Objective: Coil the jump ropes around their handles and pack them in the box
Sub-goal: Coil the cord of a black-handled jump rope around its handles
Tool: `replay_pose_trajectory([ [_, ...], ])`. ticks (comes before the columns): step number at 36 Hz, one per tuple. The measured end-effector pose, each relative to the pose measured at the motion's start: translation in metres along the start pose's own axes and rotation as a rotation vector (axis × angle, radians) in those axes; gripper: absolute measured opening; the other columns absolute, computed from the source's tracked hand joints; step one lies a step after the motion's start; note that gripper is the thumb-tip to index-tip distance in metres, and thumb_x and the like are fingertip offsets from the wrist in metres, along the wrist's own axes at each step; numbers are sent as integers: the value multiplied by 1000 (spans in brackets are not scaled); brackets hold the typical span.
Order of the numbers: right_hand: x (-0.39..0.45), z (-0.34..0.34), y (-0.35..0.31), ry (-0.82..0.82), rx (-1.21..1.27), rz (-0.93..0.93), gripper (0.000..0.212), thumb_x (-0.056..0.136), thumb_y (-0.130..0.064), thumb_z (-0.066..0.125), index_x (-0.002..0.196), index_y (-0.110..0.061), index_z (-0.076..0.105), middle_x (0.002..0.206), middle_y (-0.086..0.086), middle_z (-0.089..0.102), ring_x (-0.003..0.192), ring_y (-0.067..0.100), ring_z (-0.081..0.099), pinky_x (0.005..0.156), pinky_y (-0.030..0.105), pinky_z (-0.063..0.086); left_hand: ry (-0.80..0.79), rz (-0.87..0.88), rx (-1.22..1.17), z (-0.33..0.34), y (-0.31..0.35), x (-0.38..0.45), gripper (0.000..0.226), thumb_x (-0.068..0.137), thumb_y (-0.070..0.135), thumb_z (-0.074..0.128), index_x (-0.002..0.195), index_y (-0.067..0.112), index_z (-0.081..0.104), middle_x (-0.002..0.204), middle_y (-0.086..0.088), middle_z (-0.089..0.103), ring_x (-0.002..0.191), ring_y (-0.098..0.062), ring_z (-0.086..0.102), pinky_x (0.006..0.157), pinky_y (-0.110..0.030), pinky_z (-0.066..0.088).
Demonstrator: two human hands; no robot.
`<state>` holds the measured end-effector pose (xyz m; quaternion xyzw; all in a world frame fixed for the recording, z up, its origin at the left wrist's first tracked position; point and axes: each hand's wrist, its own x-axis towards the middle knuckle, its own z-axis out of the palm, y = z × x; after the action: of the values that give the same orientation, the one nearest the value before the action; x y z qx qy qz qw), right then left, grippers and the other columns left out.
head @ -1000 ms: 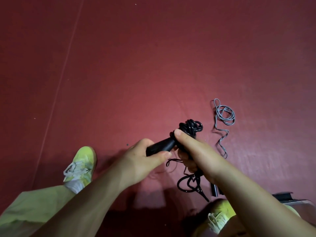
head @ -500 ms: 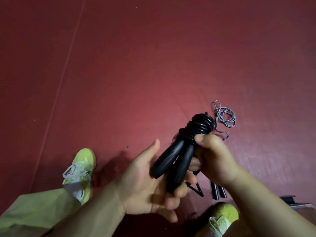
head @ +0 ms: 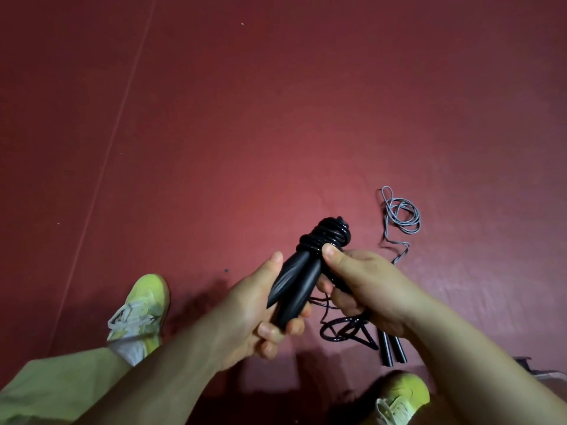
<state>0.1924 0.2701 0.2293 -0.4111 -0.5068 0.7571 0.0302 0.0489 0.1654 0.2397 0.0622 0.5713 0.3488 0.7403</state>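
Compared with half a second earlier, the left hand (head: 248, 314), then lying open beneath the black handles (head: 294, 286), is now curled round their near ends, fingers wrapped underneath and thumb laid along the left side. The handles are held together above the red floor (head: 276, 133), pointing far and right. The right hand (head: 365, 289) is closed round the black rope (head: 328, 237) where it is coiled on the handles' far ends, thumb pressed on the lowest turn. Loose rope is seen hanging to the floor below. Farther right, a grey rope (head: 402, 216) is lying loosely looped.
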Motion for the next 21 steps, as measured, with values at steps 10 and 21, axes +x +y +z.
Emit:
replay_pose_trajectory([
  [10, 0, 2, -3, 103, -178, 101, 43, 97, -46, 43, 81, -9, 60, 53, 0, 51, 36, 9, 35, 35, 19, 26, 165, 144, 363, -1, -3, 8, 70, 94, 60, 15, 75, 14, 64, 58, -3, 58, 36, -8, 30, 45, -23, 31],
  [21, 2, 5, 1, 177, -212, 156, 50, 94, -50, 46, 72, -7, 61, 49, 3, 54, 35, 13, 45, 37, 20, 35, 369, 252, 625, -17, -8, 20, 85, 71, 82, 18, 60, 10, 62, 54, 1, 55, 48, -14, 47, 63, -33, 42],
])
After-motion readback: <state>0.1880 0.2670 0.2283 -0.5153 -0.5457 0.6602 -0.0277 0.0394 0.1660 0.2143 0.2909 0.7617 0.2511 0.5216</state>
